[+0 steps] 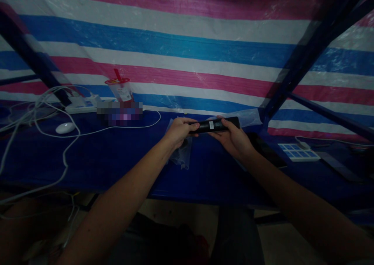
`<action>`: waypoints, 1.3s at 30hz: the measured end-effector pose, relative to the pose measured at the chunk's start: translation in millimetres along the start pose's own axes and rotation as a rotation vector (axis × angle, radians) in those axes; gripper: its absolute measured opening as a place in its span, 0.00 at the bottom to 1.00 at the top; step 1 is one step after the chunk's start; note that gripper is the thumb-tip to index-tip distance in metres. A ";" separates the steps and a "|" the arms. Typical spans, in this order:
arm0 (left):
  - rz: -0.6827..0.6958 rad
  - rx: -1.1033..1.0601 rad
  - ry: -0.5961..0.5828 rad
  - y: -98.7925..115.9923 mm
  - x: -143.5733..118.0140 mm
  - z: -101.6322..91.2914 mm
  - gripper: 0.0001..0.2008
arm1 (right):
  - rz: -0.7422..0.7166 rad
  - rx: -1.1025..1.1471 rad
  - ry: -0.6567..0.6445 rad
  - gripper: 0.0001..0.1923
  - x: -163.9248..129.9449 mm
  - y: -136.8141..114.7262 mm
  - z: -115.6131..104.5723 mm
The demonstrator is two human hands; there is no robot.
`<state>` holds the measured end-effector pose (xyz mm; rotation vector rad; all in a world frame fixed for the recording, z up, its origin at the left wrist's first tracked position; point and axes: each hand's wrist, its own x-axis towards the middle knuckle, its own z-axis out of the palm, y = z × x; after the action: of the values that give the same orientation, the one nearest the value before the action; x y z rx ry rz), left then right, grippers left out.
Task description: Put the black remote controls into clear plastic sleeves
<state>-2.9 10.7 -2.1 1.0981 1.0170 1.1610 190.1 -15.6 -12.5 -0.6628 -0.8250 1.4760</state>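
A long black bar-shaped device [214, 125] with a small white label is held level above the blue table [117, 159], near its middle. My left hand [179, 131] grips its left end. My right hand [233, 138] holds it from below at the right, thumb on top. A clear plastic bag [182, 154] lies on the table under my left hand, and more clear plastic [248, 119] shows behind the device's right end.
A plastic cup [121, 89] with a red lid and straw stands at the back left beside a white power strip [80, 105], white cables [52, 117] and a white mouse [65, 128]. A dark flat object [267, 150] and a white-blue pad [298, 152] lie right. Dark frame posts [295, 62] slant upward.
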 end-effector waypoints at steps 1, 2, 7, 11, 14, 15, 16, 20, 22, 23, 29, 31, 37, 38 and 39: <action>0.003 -0.006 -0.008 -0.4 0.5 -0.5 0.04 | 0.000 -0.003 0.005 0.07 0.2 0.1 -0.1; 0.006 -0.011 -0.018 -0.9 1.0 -1.1 0.05 | 0.000 -0.007 0.009 0.07 0.4 0.2 -0.4; 0.080 0.068 -0.051 -3.7 0.8 -1.5 0.07 | 0.007 -0.009 0.036 0.06 2.7 1.5 -3.8; 0.289 0.292 -0.082 -6.4 -0.9 -1.1 0.11 | 0.023 0.002 0.079 0.04 6.4 1.0 -8.3; 0.505 0.551 -0.090 -7.0 -1.4 -2.6 0.11 | 0.035 0.009 0.083 0.04 8.9 -0.4 -11.5; 0.572 0.626 -0.086 -6.9 -1.4 -3.2 0.13 | 0.036 0.012 0.085 0.04 9.4 -0.9 -12.4; 0.624 0.686 -0.086 -6.6 -1.4 -3.7 0.15 | 0.037 0.013 0.089 0.04 9.8 -1.3 -13.1; 0.670 0.742 -0.104 -5.2 -1.9 -4.1 0.16 | 0.045 0.000 0.108 0.04 10.5 -2.3 -14.4; 0.644 0.700 -0.084 -4.8 -1.5 -4.3 0.14 | 0.045 0.005 0.119 0.04 10.9 -2.9 -14.7; 0.626 0.670 -0.064 -4.7 -0.8 -4.6 0.14 | 0.046 0.011 0.126 0.03 11.3 -3.3 -15.0; 0.346 0.275 -0.003 -5.8 9.7 -8.5 0.11 | 0.056 0.034 0.172 0.03 15.2 -5.4 -19.6; 0.239 0.114 -0.008 -4.9 11.8 -9.4 0.12 | 0.057 0.036 0.171 0.04 16.5 -5.3 -21.4; 0.148 -0.069 -0.033 -1.4 9.7 -10.9 0.14 | 0.060 0.049 0.179 0.04 16.9 -5.1 -21.7; 0.151 -0.071 -0.031 -1.5 9.4 -11.0 0.14 | 0.061 0.052 0.181 0.04 16.6 -5.2 -21.5; 0.153 -0.071 -0.030 -1.8 9.3 -11.1 0.14 | 0.061 0.054 0.184 0.03 16.5 -5.2 -21.5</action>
<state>-12.3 21.1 -6.2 1.1489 0.8737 1.2895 209.3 2.9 -19.5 -0.7766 -0.6261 1.4619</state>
